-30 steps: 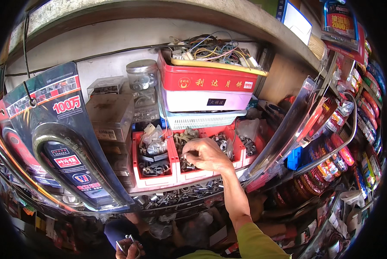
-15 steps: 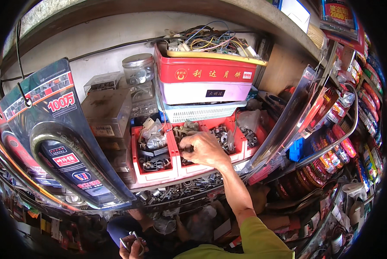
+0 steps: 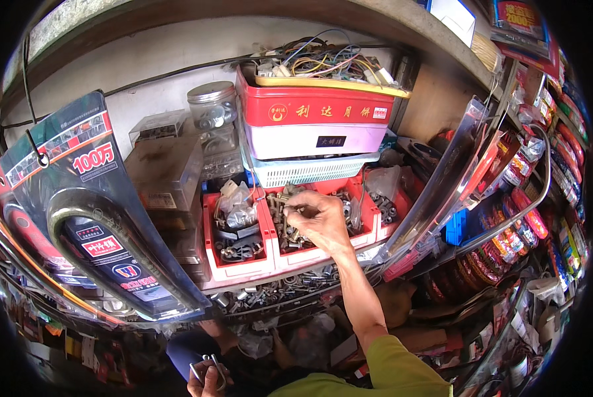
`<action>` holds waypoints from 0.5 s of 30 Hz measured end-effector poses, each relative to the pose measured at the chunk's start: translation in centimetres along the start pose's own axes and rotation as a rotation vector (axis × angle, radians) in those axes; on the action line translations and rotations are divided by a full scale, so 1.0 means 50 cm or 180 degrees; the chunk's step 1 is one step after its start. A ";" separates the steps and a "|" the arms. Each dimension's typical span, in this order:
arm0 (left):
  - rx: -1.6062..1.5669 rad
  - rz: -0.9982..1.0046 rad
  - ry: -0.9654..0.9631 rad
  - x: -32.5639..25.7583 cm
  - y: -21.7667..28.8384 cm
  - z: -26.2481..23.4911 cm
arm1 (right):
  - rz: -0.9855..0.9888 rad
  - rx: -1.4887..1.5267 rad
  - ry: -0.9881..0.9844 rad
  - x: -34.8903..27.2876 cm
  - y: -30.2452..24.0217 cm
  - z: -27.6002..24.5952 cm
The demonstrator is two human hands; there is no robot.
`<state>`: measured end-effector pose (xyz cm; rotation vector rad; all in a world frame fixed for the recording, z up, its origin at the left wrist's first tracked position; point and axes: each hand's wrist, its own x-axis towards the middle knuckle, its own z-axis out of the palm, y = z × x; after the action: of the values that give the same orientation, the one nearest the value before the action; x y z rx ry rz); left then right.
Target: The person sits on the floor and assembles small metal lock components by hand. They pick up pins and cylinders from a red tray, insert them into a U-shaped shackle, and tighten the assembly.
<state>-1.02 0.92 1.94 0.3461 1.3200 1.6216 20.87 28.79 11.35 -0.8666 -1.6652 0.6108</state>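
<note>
My right hand [image 3: 321, 220] reaches up into a red compartment tray [image 3: 256, 268] on a shelf. Its fingers are curled among several metal bolts and nuts [image 3: 284, 228] in the middle compartment. Whether it pinches one bolt is hard to tell. My left hand [image 3: 205, 378] is low at the frame's bottom edge and holds a small bent metal clamp [image 3: 211, 368]. The left compartment holds plastic bags and dark metal parts [image 3: 237, 231].
A red tin full of wires [image 3: 319, 102] sits on a white box and a pale basket above the tray. A clear jar [image 3: 213, 122] and plastic boxes stand to the left. A packaged black curved part [image 3: 104, 238] hangs at left. Packaged goods and a chrome bar [image 3: 508, 218] crowd the right.
My right hand has stayed in the middle compartment, its fingers shifting among the bolts. The view has tilted slightly, and my left hand remains low with the clamp.
</note>
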 end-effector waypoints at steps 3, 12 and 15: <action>0.0094 0.0118 -0.0046 -0.003 -0.003 -0.005 | -0.0399 -0.0144 0.0316 -0.051 -0.064 0.001; 0.0403 -0.0007 -0.0196 -0.020 -0.002 0.009 | 0.0197 0.1030 -0.1756 -0.367 -0.089 0.168; 0.0542 -0.0046 -0.0152 -0.021 0.002 0.017 | 0.0545 0.1028 -0.1890 -0.413 -0.099 0.203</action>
<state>0.04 0.58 2.71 0.4742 1.4244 1.4838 12.51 9.69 0.41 -0.6243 -1.9437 1.3131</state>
